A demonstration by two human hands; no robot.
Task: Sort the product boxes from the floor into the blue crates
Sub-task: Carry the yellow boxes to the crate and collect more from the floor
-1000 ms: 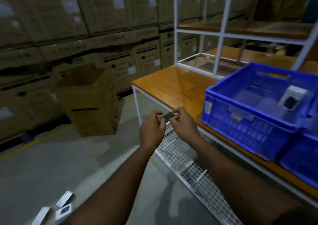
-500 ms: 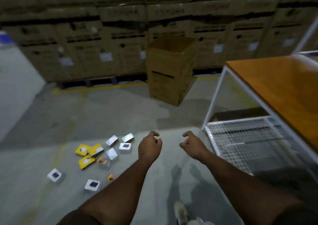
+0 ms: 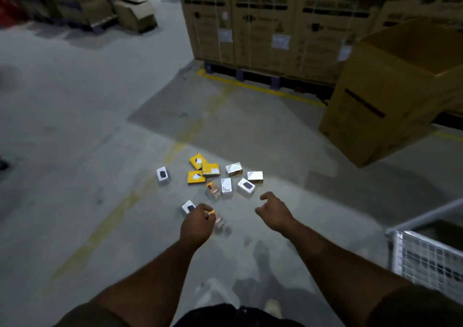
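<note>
Warehouse concrete floor [image 3: 75, 126], stacked cartons [image 3: 263, 21] behind | product boxes [image 3: 226, 185], yellow and white, scattered on the floor ahead of both hands | left hand [image 3: 198, 222] loosely curled, empty, above a small box [image 3: 189, 207] | right hand [image 3: 274, 212] half-open, empty | wire shelf [image 3: 426, 256] at right, no crates in view

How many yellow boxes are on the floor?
3. The yellow boxes sit together at the pile's far left: one farthest back, one right of it, one nearest. None seem hidden.
</note>
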